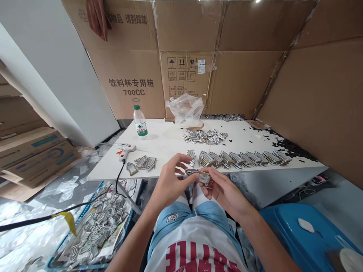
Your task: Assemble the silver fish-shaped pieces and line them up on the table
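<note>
In front of my lap, at the table's near edge, I hold a small silver metal piece (203,177) with a rounded end and a framed body. My right hand (224,187) pinches its right side between thumb and fingers. The thumb of my left hand (174,175) presses on its left end, while the other fingers arch above it. Just beyond stands a short stack of similar metal pieces (192,156). A long row of overlapping metal pieces (245,158) runs to the right along the edge. Behind them lies a loose heap of metal pieces (204,136).
On the left of the white table (167,136) are a glue gun (126,152), a small pile of pieces (143,163) and a water bottle (140,122). A plastic bag (185,107) sits behind. Small black parts (289,145) scatter right. Below left stands a full crate (79,211).
</note>
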A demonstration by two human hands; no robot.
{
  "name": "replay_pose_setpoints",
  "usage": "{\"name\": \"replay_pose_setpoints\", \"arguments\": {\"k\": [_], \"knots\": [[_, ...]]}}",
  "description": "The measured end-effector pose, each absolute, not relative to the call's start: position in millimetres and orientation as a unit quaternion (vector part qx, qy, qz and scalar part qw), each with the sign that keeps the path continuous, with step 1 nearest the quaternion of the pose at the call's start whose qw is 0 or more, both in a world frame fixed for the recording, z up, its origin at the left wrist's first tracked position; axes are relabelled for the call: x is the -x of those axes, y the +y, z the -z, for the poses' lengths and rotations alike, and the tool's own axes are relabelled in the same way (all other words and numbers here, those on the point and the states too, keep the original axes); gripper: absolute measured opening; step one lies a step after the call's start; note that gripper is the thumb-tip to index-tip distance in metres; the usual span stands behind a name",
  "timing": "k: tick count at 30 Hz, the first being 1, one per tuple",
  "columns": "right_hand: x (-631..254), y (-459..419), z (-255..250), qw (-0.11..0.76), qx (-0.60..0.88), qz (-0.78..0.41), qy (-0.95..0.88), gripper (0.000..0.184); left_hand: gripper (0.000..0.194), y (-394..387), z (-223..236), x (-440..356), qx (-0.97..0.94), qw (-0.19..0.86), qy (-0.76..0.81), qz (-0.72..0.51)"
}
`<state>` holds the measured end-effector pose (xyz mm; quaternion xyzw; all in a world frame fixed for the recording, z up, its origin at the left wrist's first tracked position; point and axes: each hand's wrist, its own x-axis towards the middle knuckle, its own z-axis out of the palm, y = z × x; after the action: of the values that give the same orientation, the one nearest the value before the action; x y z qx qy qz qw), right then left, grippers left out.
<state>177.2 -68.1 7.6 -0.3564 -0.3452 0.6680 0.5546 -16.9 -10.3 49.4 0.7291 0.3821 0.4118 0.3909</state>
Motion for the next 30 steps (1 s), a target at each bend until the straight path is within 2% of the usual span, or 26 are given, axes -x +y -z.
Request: {"name": "replay_pose_setpoints", "arguments": {"k": [4,7,10,13,16,19,27,30], "knots": [[-180.5,-69.3,-10.4,0.546,0.381,-0.613,-0.426,0.049,0.034,-4.2,-48.5,18.1,-0.699,0.532,0.336,-0.340],[-186.6,-70.1,-12.4,0.567,0.455,-0.416,-0.545,0.032,0.032,-1.3,-48.1,17.4,-0.672,0.560,0.336,-0.350],[-194.1,-69.8,-11.3,0.529,0.454,-0.197,-0.689,0.013,0.032,0.3,-48.5,17.6,-0.655,0.565,0.351,-0.358],[-199.2,-68.6,-7.8,0.473,0.404,-0.088,-0.778,0.021,0.030,1.1,-49.7,18.6,-0.651,0.571,0.357,-0.350],[-201.3,-67.3,-4.7,0.442,0.384,-0.047,-0.809,0.025,0.028,2.2,-51.1,19.3,-0.649,0.576,0.357,-0.345],[-202.8,-66.0,-3.2,0.439,0.392,-0.032,-0.808,0.021,0.030,3.9,-50.8,18.7,-0.647,0.581,0.359,-0.339],[-215.5,-63.3,-7.9,0.467,0.405,-0.047,-0.785,0.017,0.040,4.5,-48.4,16.9,-0.652,0.567,0.360,-0.352],[-240.6,-62.1,-13.5,0.496,0.440,0.012,-0.749,0.018,0.040,4.1,-52.4,21.4,-0.652,0.538,0.378,-0.379]]}}
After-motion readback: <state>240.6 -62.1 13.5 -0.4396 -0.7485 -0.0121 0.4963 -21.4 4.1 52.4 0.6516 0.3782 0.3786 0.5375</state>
